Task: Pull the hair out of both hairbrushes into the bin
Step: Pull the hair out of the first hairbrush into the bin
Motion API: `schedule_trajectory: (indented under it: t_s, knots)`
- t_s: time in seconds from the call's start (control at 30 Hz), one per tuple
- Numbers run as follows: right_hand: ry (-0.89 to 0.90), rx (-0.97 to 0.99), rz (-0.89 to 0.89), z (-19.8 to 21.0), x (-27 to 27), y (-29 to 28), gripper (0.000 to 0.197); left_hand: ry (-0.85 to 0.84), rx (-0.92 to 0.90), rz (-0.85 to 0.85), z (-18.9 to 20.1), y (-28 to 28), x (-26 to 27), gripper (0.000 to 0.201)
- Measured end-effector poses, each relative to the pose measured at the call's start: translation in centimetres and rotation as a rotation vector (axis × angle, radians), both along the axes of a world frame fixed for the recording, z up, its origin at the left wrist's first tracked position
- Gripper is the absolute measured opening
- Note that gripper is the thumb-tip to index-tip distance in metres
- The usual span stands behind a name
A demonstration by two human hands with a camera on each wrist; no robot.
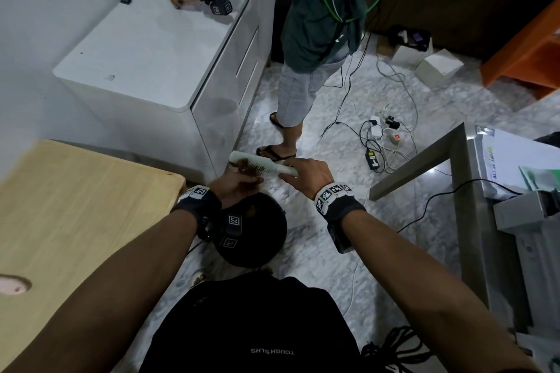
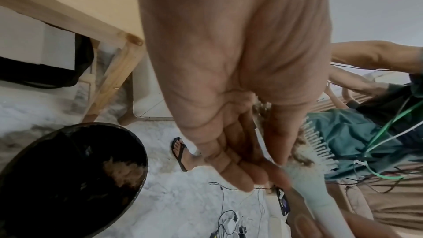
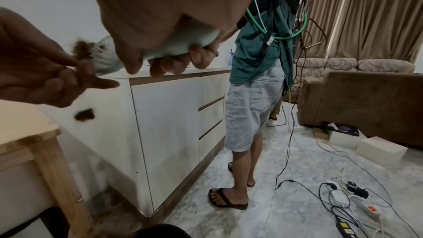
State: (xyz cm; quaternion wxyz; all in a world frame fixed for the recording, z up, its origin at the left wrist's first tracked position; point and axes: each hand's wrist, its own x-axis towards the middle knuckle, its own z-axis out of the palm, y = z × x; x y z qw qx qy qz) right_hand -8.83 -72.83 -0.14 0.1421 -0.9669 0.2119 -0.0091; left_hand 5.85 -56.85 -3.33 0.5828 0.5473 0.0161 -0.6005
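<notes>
The right hand (image 1: 306,174) is holding a pale green brush (image 1: 260,164) by its handle, with the fingers curled round it. The brush is up in the air, above the floor (image 1: 333,221), just past the far rim of the bin (image 1: 263,239). Its bristles are pointing toward the left hand (image 1: 239,185).

The left hand is pinching a brown clump of hair (image 1: 246,169) that is sitting in the bristles. In the left wrist view, the thumb (image 2: 281,133) is pressing on the hair against the fingers (image 2: 231,166).

A small tuft (image 3: 84,114) is in the air under the left hand in the right wrist view. The black bin is standing on the floor under the left wrist. Some brown hair (image 2: 123,169) is lying inside it.

A wooden table (image 1: 75,221) is standing to the left of the bin. A white cabinet (image 1: 157,48) is standing behind it. Another person (image 1: 312,39) in flip-flops is standing by the cabinet with a hand on its top. Cables (image 1: 378,142) and a power strip (image 1: 394,136) are lying on the floor to the right.
</notes>
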Motion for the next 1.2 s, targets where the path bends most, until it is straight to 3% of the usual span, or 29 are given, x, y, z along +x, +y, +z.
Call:
schedule_trajectory:
  t_s: [0.07, 0.17, 0.3, 0.43, 0.6, 0.8, 0.97, 1.2]
  knots:
    - [0.016, 0.017, -0.016, 0.0, -0.1, -0.1, 0.034, 0.064, 0.012, -0.044, 0.3, 0.2, 0.1, 0.017]
    - [0.065, 0.076, -0.056, -0.2, -0.3, -0.6, 0.032, 0.112, 0.019, 0.012, -0.3, 0.7, 0.8, 0.042]
    - [0.138, 0.115, -0.086, -1.1, -1.0, -1.4, 0.024, 0.051, 0.043, 0.120, -0.8, 0.7, 1.7, 0.064]
    - [0.164, 0.113, -0.279, -1.8, -2.4, -3.1, 0.026, -0.063, 0.115, 0.199, -1.2, 1.1, 2.4, 0.048]
    - [0.189, 0.159, -0.582, -2.2, -4.9, -5.7, 0.027, -0.149, 0.182, 0.200, -1.7, 1.7, 3.0, 0.044]
    - [0.146, 0.196, -0.499, -1.8, -5.1, -4.8, 0.024, -0.405, 0.365, -0.126, -1.7, 1.5, 2.4, 0.042]
    - [0.165, 0.184, -0.420, -1.5, -4.0, -3.6, 0.023, -0.686, 0.474, -0.488, -1.0, 1.3, 0.8, 0.013]
    - [0.221, 0.237, -0.337, -1.8, -3.3, -2.2, 0.024, -0.847, 0.503, -0.842, -1.5, 1.8, -0.1, 0.019]
